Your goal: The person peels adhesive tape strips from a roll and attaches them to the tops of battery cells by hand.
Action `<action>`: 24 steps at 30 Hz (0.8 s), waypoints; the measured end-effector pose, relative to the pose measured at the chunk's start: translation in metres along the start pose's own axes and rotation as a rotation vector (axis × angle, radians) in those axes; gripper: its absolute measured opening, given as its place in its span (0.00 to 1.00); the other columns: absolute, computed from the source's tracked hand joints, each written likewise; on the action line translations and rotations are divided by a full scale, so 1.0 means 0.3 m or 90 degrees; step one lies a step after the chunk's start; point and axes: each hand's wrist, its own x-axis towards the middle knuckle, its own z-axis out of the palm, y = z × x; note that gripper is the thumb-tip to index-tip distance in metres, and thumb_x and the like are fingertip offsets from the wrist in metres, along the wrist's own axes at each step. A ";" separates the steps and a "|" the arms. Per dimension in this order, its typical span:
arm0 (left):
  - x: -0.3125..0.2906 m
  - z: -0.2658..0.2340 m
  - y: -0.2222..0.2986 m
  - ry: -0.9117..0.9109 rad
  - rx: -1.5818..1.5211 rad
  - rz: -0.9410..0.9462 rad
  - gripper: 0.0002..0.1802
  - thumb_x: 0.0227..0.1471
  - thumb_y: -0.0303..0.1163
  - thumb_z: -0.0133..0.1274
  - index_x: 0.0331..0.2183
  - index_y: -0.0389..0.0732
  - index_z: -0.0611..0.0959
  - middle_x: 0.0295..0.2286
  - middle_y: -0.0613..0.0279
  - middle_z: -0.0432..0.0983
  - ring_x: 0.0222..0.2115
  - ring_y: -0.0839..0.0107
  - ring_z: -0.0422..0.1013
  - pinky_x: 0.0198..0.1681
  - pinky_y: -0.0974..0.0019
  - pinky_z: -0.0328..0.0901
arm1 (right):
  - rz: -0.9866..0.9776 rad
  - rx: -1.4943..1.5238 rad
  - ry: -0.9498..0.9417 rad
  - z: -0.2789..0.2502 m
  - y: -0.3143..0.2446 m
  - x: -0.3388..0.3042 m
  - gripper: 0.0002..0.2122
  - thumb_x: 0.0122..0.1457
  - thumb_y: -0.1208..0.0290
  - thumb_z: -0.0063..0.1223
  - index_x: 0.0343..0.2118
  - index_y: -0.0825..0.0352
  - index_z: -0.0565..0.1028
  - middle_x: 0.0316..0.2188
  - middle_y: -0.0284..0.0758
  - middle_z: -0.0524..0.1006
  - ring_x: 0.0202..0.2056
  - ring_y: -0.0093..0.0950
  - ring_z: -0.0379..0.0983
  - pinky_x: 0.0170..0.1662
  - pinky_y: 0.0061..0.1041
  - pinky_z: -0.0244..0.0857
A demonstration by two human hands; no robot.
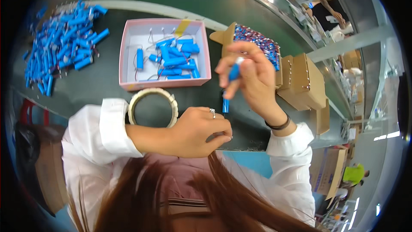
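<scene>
My right hand (253,79) is raised over the right of the bench, its fingers closed on a blue cylindrical battery (234,72) with a white end; the battery is slightly blurred. Lower and to the left, my left hand (199,131) is curled with thumb and fingertips close together. What it may hold is hidden. Between the two hands, another blue battery (225,105) lies on the dark bench. A cream-coloured tape roll (174,103) lies beside my left wrist, partly behind the forearm.
A pink-rimmed box (123,56) with several wired blue batteries stands ahead. Far left is a heap of blue batteries (64,45). Beyond my right hand, a carton (228,38) is packed with small blue and red pieces; more cardboard boxes (309,81) stand right. Other people are far right.
</scene>
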 end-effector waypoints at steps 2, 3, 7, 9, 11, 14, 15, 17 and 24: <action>0.028 -0.012 0.019 -0.024 0.019 0.017 0.03 0.37 0.25 0.56 0.21 0.40 0.77 0.17 0.62 0.72 0.17 0.66 0.67 0.23 0.68 0.60 | -0.019 0.011 -0.046 0.019 -0.025 0.048 0.12 0.58 0.63 0.39 0.34 0.70 0.65 0.31 0.40 0.70 0.24 0.22 0.70 0.20 0.16 0.68; 0.042 -0.009 0.014 -0.022 0.026 0.015 0.03 0.37 0.25 0.56 0.20 0.39 0.78 0.17 0.61 0.72 0.18 0.65 0.67 0.23 0.68 0.60 | -0.020 0.004 -0.063 0.023 -0.018 0.073 0.11 0.57 0.65 0.42 0.35 0.69 0.65 0.32 0.39 0.70 0.25 0.21 0.70 0.22 0.17 0.69; 0.062 -0.007 0.015 -0.006 0.038 -0.027 0.03 0.34 0.22 0.56 0.19 0.38 0.77 0.15 0.60 0.71 0.15 0.66 0.67 0.20 0.68 0.58 | -0.036 -0.030 -0.100 0.041 0.036 0.162 0.06 0.51 0.75 0.48 0.31 0.70 0.67 0.23 0.35 0.70 0.22 0.20 0.72 0.19 0.18 0.69; 0.059 0.005 0.017 -0.014 0.060 -0.039 0.03 0.33 0.22 0.56 0.18 0.38 0.77 0.15 0.60 0.71 0.15 0.67 0.66 0.19 0.69 0.58 | -0.097 -0.125 -0.077 0.044 0.040 0.167 0.07 0.50 0.74 0.48 0.29 0.73 0.68 0.16 0.38 0.69 0.16 0.22 0.72 0.15 0.18 0.67; 0.055 0.009 0.053 -0.016 0.095 -0.065 0.03 0.33 0.21 0.56 0.17 0.38 0.77 0.15 0.60 0.72 0.14 0.68 0.66 0.18 0.72 0.58 | -0.074 -0.121 -0.121 0.053 0.043 0.171 0.07 0.49 0.74 0.47 0.29 0.74 0.67 0.16 0.39 0.69 0.15 0.25 0.72 0.14 0.19 0.66; 0.068 0.036 0.056 -0.040 0.057 -0.083 0.02 0.38 0.23 0.54 0.20 0.35 0.77 0.17 0.62 0.72 0.16 0.74 0.65 0.21 0.75 0.59 | -0.125 -0.090 -0.058 0.053 0.064 0.153 0.05 0.47 0.77 0.45 0.24 0.73 0.65 0.10 0.38 0.69 0.11 0.26 0.71 0.12 0.20 0.64; 0.074 0.036 0.064 -0.045 0.028 -0.083 0.02 0.41 0.22 0.53 0.22 0.34 0.77 0.17 0.64 0.71 0.16 0.81 0.62 0.21 0.78 0.58 | -0.135 -0.078 -0.055 0.061 0.077 0.161 0.05 0.46 0.78 0.45 0.24 0.74 0.64 0.10 0.38 0.69 0.11 0.26 0.71 0.12 0.20 0.64; 0.063 0.021 0.084 -0.055 0.034 -0.129 0.02 0.41 0.22 0.54 0.22 0.34 0.77 0.17 0.65 0.71 0.16 0.82 0.62 0.20 0.79 0.57 | -0.094 -0.099 -0.077 0.076 0.058 0.167 0.05 0.44 0.79 0.45 0.22 0.75 0.64 0.09 0.38 0.69 0.11 0.26 0.71 0.13 0.19 0.64; 0.054 0.023 0.080 -0.040 0.055 -0.185 0.02 0.41 0.23 0.55 0.23 0.35 0.78 0.17 0.67 0.70 0.16 0.83 0.61 0.20 0.80 0.56 | -0.278 -0.294 -0.065 0.142 0.218 0.309 0.07 0.34 0.81 0.45 0.20 0.78 0.69 0.10 0.44 0.69 0.15 0.35 0.71 0.18 0.29 0.64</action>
